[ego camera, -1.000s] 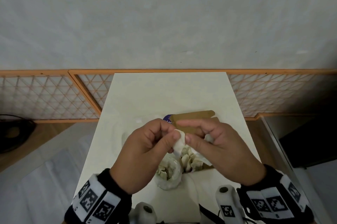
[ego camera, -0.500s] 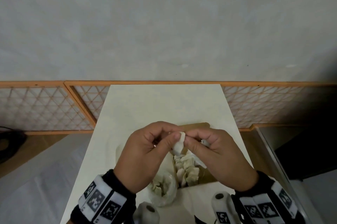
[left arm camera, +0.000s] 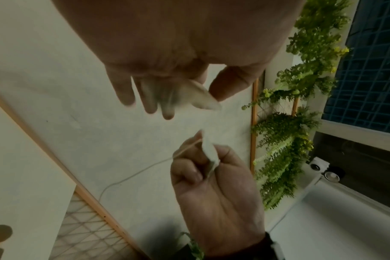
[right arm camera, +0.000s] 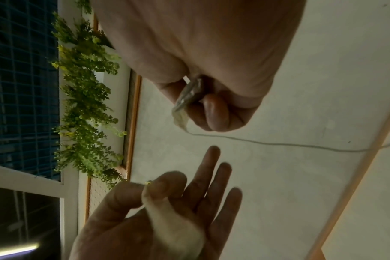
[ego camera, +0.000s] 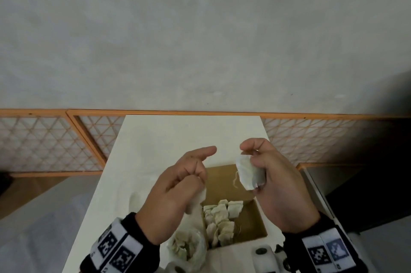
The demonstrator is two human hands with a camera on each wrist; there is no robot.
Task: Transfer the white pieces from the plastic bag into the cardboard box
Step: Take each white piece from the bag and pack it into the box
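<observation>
The open cardboard box (ego camera: 258,223) sits on the white table (ego camera: 178,135) with several white pieces (ego camera: 222,217) inside. Just left of it lies the plastic bag (ego camera: 186,248), which holds more pieces. My left hand (ego camera: 195,179) hovers over the box's left edge and pinches one white piece (ego camera: 198,199) between thumb and index finger (right arm camera: 167,186), its other fingers straight. Above the box's right side, my right hand (ego camera: 253,157) grips another white piece (ego camera: 246,172), from which a string (ego camera: 234,180) dangles. The same string (right arm camera: 278,144) trails sideways in the right wrist view.
An orange lattice fence (ego camera: 55,143) runs behind and beside the table below a grey wall. Green plants (left arm camera: 289,140) hang on a frame in the wrist views. The box's far flap (ego camera: 220,175) stands open behind the pieces.
My two hands, which pinched white pieces close together over the box, have pulled apart, the left to the left and the right up and to the right. Each now holds its own piece.
</observation>
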